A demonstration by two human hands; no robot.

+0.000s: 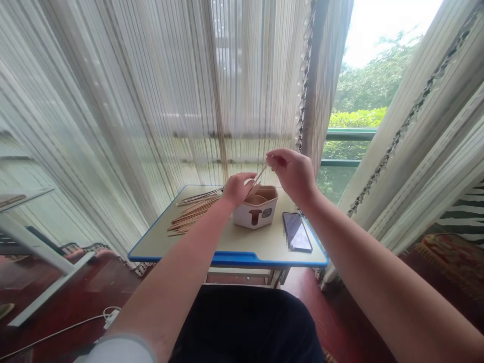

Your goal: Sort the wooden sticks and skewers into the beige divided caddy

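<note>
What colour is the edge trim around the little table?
The small table's edge trim is blue, showing best in the head view.

Head-worn view, facing forward and down over both arms (181,262).

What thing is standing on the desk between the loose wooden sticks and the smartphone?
In the head view, a white container with brown inside stands between the wooden sticks and the smartphone; the left hand is at its left rim.
</note>
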